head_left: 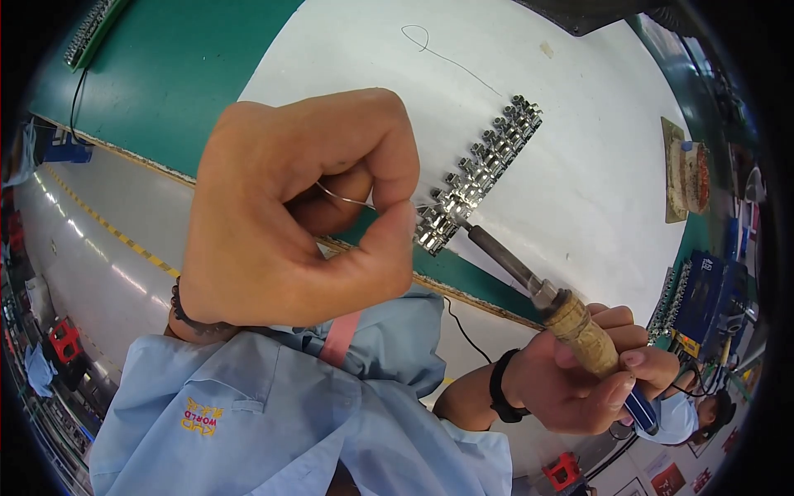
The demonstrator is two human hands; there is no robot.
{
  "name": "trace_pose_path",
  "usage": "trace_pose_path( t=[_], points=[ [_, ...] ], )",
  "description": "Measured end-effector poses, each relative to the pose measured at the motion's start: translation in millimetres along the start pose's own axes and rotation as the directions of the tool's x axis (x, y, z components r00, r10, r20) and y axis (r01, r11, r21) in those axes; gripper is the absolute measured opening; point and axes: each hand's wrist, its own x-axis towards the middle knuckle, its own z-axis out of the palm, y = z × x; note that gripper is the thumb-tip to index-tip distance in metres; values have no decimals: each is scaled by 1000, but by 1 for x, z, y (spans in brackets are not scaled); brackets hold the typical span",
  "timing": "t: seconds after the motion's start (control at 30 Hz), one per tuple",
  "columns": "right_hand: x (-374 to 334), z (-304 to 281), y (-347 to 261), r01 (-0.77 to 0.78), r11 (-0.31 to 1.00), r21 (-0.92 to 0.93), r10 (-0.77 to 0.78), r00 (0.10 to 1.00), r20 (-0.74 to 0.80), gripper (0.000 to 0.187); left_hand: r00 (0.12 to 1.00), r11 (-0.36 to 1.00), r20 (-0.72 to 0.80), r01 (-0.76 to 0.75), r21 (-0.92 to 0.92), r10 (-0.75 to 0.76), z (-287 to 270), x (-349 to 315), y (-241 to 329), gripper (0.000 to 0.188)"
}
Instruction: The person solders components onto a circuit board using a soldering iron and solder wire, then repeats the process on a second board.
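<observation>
A row of small shiny metal connectors [488, 165] lies slantwise on the white sheet, its near end by the table edge. My left hand [306, 207] is closed in a pinch on a thin solder wire [343, 197], whose end reaches the near part of the row. In my right hand [591, 380] is a soldering iron [579, 331], gripped by its worn tan handle. Its tip meets the row near its lower end, close to my left fingertips. Those fingertips hide part of the wire.
A loose curl of thin wire [451, 59] lies beyond the row. At right stand a worn block on a plate [695, 178] and a blue box [710, 289] beside more connector rows. A green board [89, 37] sits far left. Another person [686, 417] is at lower right.
</observation>
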Motion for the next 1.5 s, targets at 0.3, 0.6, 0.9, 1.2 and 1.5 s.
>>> trace_pose_path(
  t=[0.3,0.6,0.9,1.2,1.5],
  points=[
    [0,4,0,21,997,-68,-21,1000,3,34,1000,999,-2,7,31,-7,2,0,1,10],
    [-3,8,-2,16,996,-92,-16,1000,1,34,1000,998,-13,-4,55,4,4,-1,0,11],
    [-4,7,-1,21,998,-59,-20,1000,13,37,999,998,-31,-13,62,15,8,0,-1,11],
    [-4,7,0,51,996,-68,-54,998,-44,34,1000,999,-17,-21,31,21,3,-2,-2,11],
    [-1,2,1,17,998,-68,-15,1000,27,34,999,998,-6,-50,33,50,6,-1,-3,11]
  ],
)
